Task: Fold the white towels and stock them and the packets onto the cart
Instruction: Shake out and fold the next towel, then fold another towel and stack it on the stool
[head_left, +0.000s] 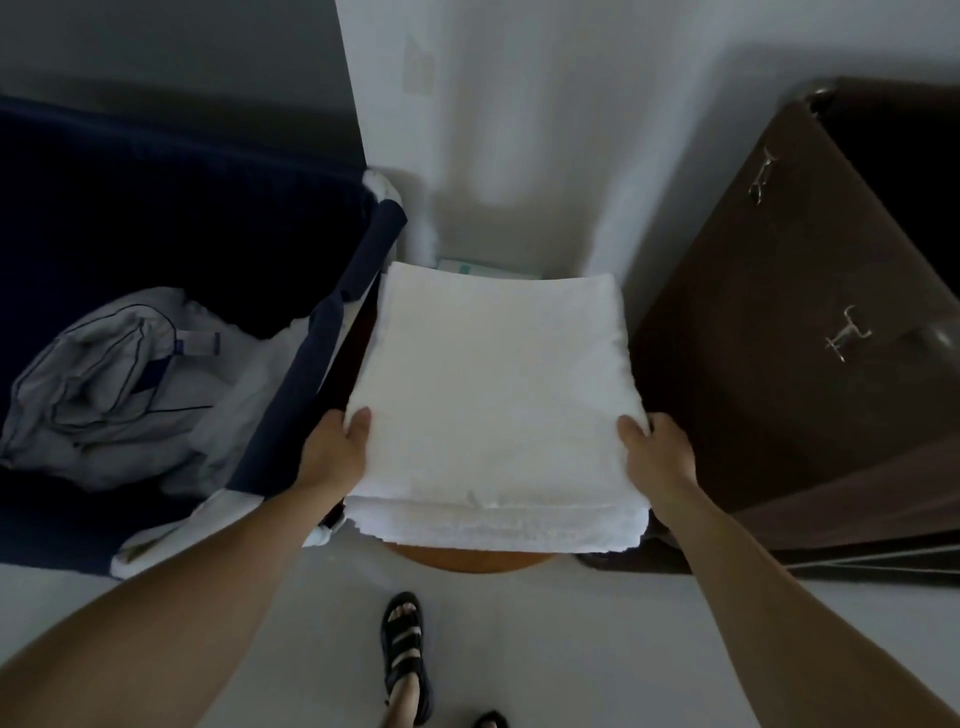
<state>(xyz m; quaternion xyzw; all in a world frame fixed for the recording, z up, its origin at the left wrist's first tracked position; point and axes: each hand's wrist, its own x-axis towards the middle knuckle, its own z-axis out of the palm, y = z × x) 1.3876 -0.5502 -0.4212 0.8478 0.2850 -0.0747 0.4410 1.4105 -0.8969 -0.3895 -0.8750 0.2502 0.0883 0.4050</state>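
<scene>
— What do we make of the folded white towel (493, 395)?
— We see a thick, squarish bundle, plush and plain white, with a smooth top. Several layers show at its near edge, and we cannot tell whether it is one towel or more.
— Where is it?
— In the middle of our view, over a round wooden surface (478, 558) whose rim peeks out under the near edge. It lies between the navy bin (322, 338) on our left and the brown cabinet (779, 312) on our right. We cannot tell whether it rests there or hangs just above. A teal-and-white packet (462, 267) shows behind its far edge.
— And our hands?
— Both arms reach forward. Our left hand (337, 447) grips the near left corner, thumb on top, fingers hidden beneath. Our right hand (660, 452) grips the near right corner the same way.
— Anything else?
— Crumpled pale linen (119, 384) lies in the bin, and we see a foot in a black sandal (402, 644) on the floor.
</scene>
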